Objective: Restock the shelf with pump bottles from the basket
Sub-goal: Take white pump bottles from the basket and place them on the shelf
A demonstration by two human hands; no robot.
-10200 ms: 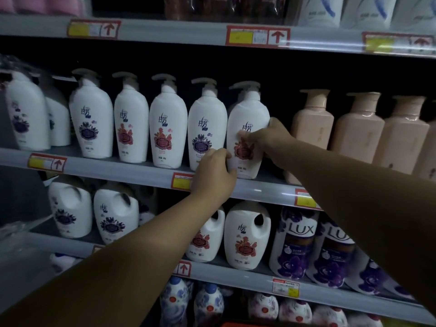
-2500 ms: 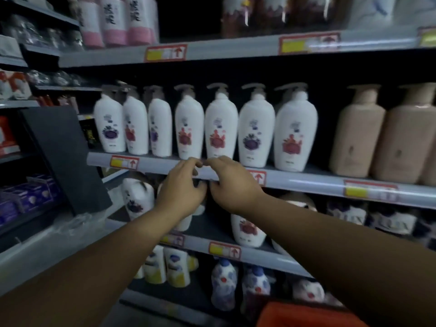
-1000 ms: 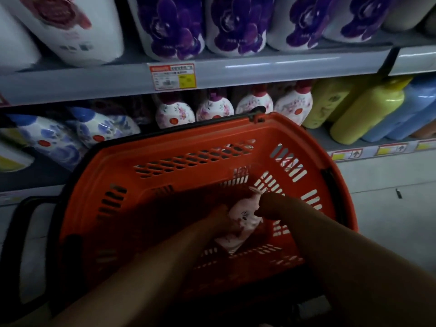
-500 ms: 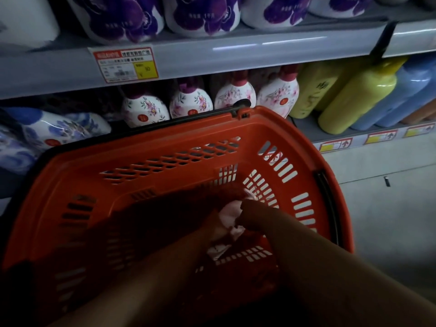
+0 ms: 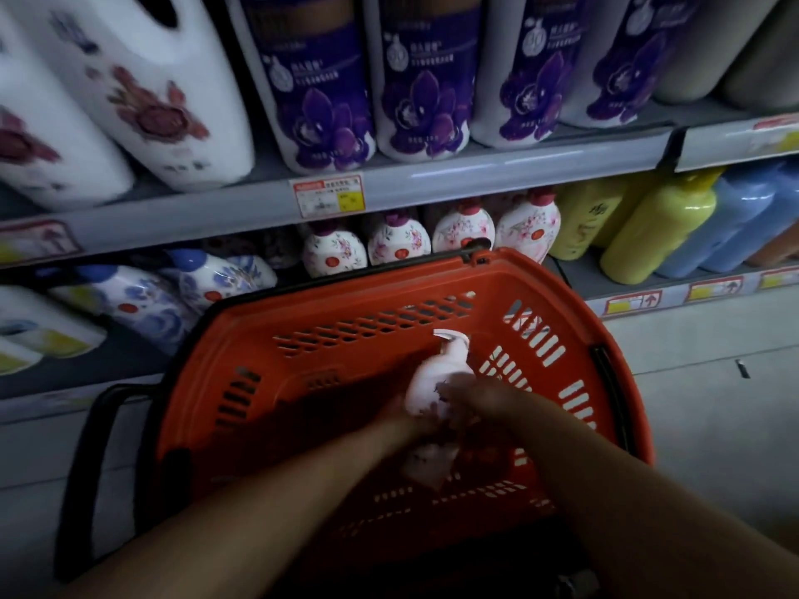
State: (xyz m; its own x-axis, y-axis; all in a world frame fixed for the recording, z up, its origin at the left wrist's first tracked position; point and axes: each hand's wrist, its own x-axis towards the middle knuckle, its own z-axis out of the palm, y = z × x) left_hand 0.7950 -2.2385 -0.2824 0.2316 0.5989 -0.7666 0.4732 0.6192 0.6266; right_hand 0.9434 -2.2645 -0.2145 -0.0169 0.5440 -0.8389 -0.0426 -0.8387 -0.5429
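Both hands are down in the orange basket (image 5: 302,339) at lower centre: the left hand (image 5: 400,415) and right hand (image 5: 469,393) grip a white pump bottle (image 5: 436,376), fingers curled round its body, pump pointing up-frame. Its label is blurred, unreadable. A second white bottle (image 5: 428,464) lies just below.

The scene is dim, with a bluish cast. A pale streak of glare runs along the shelf edge (image 5: 497,177). The inside of the basket (image 5: 557,270) lies in deep shadow, and both forearms look dark. The bottles at the left edge are smeared with blur, and the wide lens bends the shelves toward the corners.
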